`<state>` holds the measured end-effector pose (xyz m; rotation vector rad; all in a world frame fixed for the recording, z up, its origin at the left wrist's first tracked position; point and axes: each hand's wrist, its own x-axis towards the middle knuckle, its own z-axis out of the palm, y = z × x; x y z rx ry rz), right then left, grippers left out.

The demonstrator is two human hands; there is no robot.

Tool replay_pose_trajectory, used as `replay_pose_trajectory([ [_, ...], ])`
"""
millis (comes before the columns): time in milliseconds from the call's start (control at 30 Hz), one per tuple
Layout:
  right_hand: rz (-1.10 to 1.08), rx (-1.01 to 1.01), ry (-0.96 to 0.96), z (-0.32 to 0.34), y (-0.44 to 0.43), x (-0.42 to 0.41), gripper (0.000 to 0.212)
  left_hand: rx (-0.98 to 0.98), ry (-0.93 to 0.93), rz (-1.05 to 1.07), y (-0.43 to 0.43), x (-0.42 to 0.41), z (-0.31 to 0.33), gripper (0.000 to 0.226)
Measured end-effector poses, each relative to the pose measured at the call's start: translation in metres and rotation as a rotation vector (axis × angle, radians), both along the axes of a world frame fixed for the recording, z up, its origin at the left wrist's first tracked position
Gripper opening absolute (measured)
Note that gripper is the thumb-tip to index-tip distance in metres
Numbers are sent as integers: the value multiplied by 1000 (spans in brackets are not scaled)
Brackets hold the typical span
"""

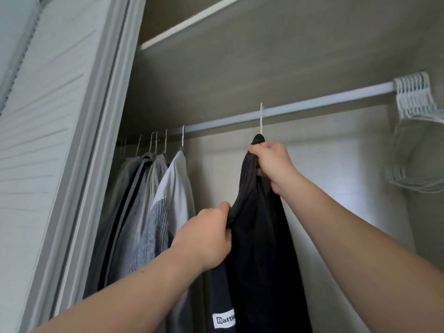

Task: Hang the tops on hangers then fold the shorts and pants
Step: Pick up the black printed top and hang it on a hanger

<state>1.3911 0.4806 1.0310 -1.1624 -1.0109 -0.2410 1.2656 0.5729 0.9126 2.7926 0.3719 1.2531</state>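
A black top [259, 236] hangs on a white hanger [261, 118] whose hook sits over the closet rod [312, 105]. My right hand [271, 164] grips the top at its collar, just under the hook. Lower and to the left, my left hand [206, 236] pinches the black fabric at the shoulder edge. A white label with lettering [224, 319] shows near the bottom of the garment.
Several grey and white tops [153, 200] hang on hangers at the rod's left end. A bunch of empty white hangers [415, 131] hangs at the right end. A louvred closet door [43, 140] stands at left, a shelf [192, 22] above.
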Motion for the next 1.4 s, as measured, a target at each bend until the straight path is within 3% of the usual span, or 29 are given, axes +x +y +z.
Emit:
replay_pose_trajectory([
  [167, -74, 3, -65, 19, 15, 12, 9, 49, 0, 56, 11, 7, 19, 12],
  [333, -94, -46, 34, 27, 24, 23, 6, 69, 1, 82, 22, 10, 27, 12],
  [433, -76, -90, 65, 19, 32, 24, 17, 79, 34, 107, 29, 8, 27, 13],
  [567, -44, -137, 63, 12, 33, 15, 10, 94, 70, 159, 37, 4, 18, 9],
  [667, -74, -313, -52, 8, 27, 1, 15, 128, 143, 201, 40, -1, 11, 18],
  [800, -374, -529, -300, -7, 29, -18, 44, 150, 190, 225, 47, -10, 9, 23],
  [900, -497, -504, -423, -10, 39, -22, 36, 183, 228, 276, 52, -18, 10, 22],
  [1100, -208, -453, -384, -4, 79, -11, 22, 187, 275, 367, 62, -35, 16, 27],
  [1400, -135, -493, -369, 3, 141, 6, 38, 118, 331, 459, 79, -65, 20, 35],
])
